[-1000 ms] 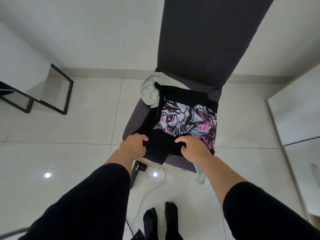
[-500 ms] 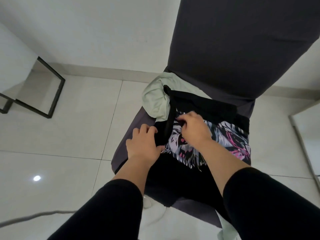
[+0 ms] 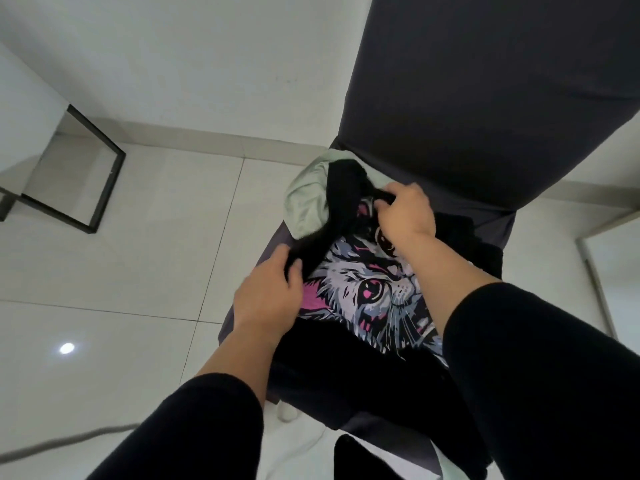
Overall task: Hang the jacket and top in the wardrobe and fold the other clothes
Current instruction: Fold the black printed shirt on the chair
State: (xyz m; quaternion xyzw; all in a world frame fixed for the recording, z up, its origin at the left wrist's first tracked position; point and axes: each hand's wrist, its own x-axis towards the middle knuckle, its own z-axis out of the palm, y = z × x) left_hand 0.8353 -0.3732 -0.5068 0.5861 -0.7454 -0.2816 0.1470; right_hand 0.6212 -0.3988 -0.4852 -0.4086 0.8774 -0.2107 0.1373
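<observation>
The left hand is gripping the black cat-print shirt's side edge; the right hand is pinching its far edge near the chair backrest. The shirt is lying on the chair seat, long axis running toward the backrest. Tugging could drag the pale green garment beside it off the seat.

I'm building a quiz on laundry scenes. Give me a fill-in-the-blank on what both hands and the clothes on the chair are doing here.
1. The black shirt lying on the chair carries a printed ____ face.
2. The right hand grips the shirt's ____ fabric near the chair back.
3. The left hand holds the shirt's ____ edge.
4. The garment bunched under the shirt is pale ____.

Missing words: cat; black; left; green
</observation>
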